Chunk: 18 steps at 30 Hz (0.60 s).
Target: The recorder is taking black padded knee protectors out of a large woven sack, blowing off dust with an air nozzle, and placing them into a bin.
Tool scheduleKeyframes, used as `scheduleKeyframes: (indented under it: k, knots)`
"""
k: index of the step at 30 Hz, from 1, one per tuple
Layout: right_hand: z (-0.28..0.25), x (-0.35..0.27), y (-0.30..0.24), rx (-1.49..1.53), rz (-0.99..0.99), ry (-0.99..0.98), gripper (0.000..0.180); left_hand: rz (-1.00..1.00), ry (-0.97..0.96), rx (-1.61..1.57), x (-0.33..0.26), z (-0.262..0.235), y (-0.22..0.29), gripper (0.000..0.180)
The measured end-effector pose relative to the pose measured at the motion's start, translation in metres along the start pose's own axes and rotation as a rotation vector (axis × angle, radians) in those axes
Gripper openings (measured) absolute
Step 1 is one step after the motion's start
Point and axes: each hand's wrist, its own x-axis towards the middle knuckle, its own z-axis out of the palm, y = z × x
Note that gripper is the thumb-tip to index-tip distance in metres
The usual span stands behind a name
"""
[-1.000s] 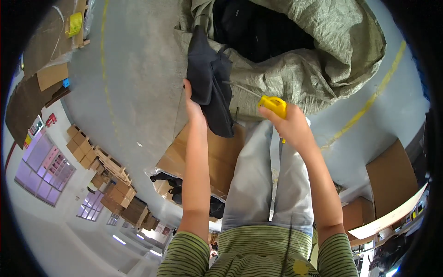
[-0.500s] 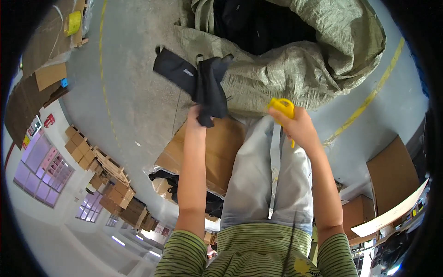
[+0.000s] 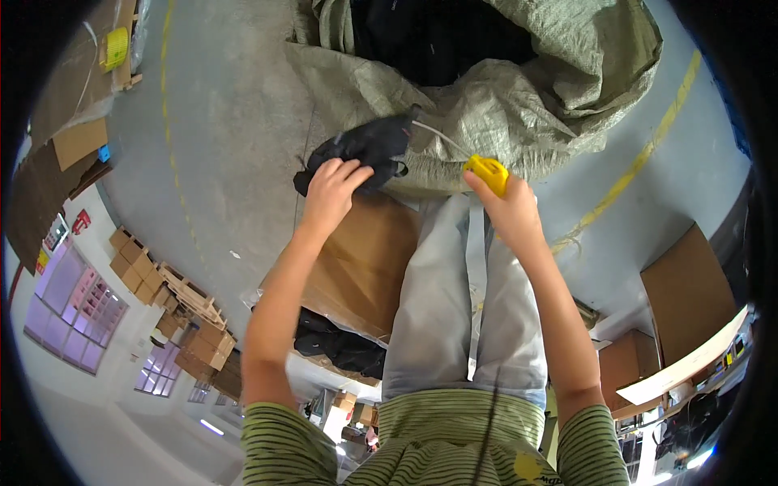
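Note:
My left hand (image 3: 331, 192) grips a bunched dark garment (image 3: 362, 148) held out in front of me, above a brown cardboard sheet (image 3: 365, 259). My right hand (image 3: 504, 204) is closed around a small yellow tool (image 3: 487, 171); a thin white strand runs from it toward the garment. Just beyond both hands lies a big grey-green woven sack (image 3: 502, 97), its mouth open and full of dark clothing (image 3: 438, 36). My grey trousers (image 3: 462, 308) show below the hands.
Grey concrete floor (image 3: 219, 138) with yellow painted lines (image 3: 640, 158). Cardboard boxes (image 3: 689, 292) stand at the right, flattened cardboard (image 3: 77, 142) at the left. More dark clothing (image 3: 340, 344) lies under the cardboard sheet by my legs. Stacked boxes (image 3: 162, 283) line the far wall.
The garment has gone from hanging long to bunched up in my left hand, which has dropped lower and nearer. The right hand with the yellow tool has kept its place by the sack.

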Motion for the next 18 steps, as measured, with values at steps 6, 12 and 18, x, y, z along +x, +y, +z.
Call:
scheduleKeyframes:
  k: [6, 12, 18]
  knots:
    - [0.021, -0.002, 0.021, -0.112, -0.176, -0.049, 0.054, -0.266, 0.077, -0.165, 0.024, -0.004, 0.003, 0.025]
    - [0.016, -0.013, 0.004, -0.128, -0.157, -0.161, 0.049, -0.804, 0.108, -1.852, -0.027, -0.026, -0.029, 0.048]
    - [0.015, -0.008, 0.011, 0.208, 0.023, -0.591, 0.05, -1.216, 0.239, -1.157, -0.201, -0.065, 0.032, 0.046]
